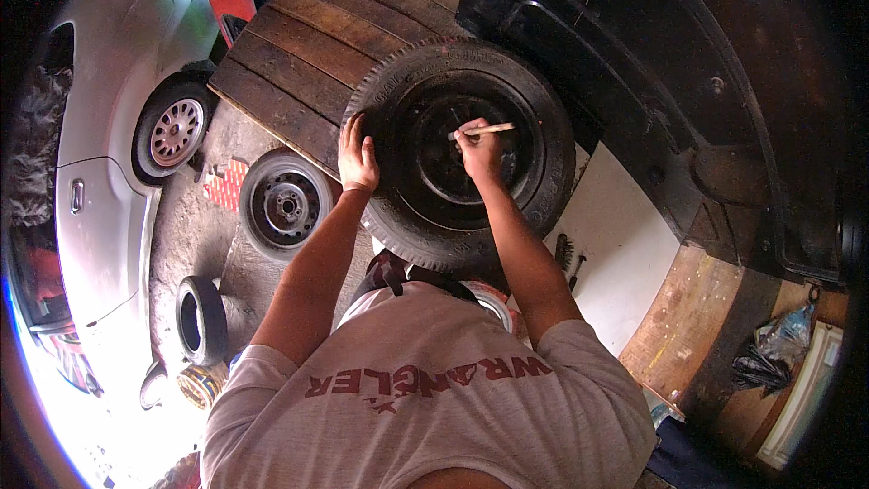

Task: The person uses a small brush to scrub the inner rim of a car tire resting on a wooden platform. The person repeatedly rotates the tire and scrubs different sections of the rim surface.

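Observation:
A large black tyre [385, 177] mounted on a dark wheel rim [439, 183] is in front of me, at the edge of a wooden plank bench. My left hand [358, 156] rests against the left side of the tyre, its fingers stretched out and nothing in them. Over the middle of the rim, my right hand [480, 152] is closed around a slim paintbrush [493, 129] with a pale wooden handle. The brush's tip points left toward the hub area, and whether it touches the metal is hard to make out.
Dark wooden planks [312, 32] extend behind the tyre. A big black car panel [625, 63] leans at the right, beside a white board [625, 244]. Another wheel [286, 206] and a loose tyre [202, 320] are at the left, near a silver car [109, 181].

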### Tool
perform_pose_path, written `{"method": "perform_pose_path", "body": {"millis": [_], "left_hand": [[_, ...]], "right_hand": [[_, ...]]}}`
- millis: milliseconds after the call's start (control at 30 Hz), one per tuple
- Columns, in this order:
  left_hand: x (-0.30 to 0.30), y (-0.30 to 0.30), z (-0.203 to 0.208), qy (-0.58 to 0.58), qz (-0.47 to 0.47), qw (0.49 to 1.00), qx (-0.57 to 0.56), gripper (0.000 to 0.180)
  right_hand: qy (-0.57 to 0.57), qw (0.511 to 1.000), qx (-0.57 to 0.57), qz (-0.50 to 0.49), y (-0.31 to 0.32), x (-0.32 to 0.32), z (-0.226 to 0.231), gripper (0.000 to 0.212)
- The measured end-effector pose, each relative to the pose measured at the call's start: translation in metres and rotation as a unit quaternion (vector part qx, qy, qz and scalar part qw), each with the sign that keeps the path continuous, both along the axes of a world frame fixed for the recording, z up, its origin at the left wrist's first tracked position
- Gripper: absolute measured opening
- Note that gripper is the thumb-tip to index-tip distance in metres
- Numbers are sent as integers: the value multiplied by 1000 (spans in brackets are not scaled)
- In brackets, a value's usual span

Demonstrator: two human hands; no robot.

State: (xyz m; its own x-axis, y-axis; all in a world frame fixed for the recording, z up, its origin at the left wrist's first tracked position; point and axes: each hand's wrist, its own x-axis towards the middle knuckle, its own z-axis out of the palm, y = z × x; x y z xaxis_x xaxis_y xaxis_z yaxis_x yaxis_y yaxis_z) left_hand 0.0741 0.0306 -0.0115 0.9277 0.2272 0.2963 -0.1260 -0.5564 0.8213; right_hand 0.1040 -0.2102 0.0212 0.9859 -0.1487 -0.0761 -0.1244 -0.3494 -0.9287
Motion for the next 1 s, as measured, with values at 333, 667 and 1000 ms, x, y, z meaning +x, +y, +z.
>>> {"method": "perform_pose_path", "body": {"millis": [333,667,1000], "left_hand": [[2,2,2,-13,-11,1000,-4,55],[-3,2,-2,5,0,1000,9,56],[1,-1,3,-1,-3,1000,24,57]], "right_hand": [[-156,985,64,17,29,-6,-10,11],[-120,976,-177,40,4,15,9,9],[-117,993,18,-1,-15,13,-18,9]]}}
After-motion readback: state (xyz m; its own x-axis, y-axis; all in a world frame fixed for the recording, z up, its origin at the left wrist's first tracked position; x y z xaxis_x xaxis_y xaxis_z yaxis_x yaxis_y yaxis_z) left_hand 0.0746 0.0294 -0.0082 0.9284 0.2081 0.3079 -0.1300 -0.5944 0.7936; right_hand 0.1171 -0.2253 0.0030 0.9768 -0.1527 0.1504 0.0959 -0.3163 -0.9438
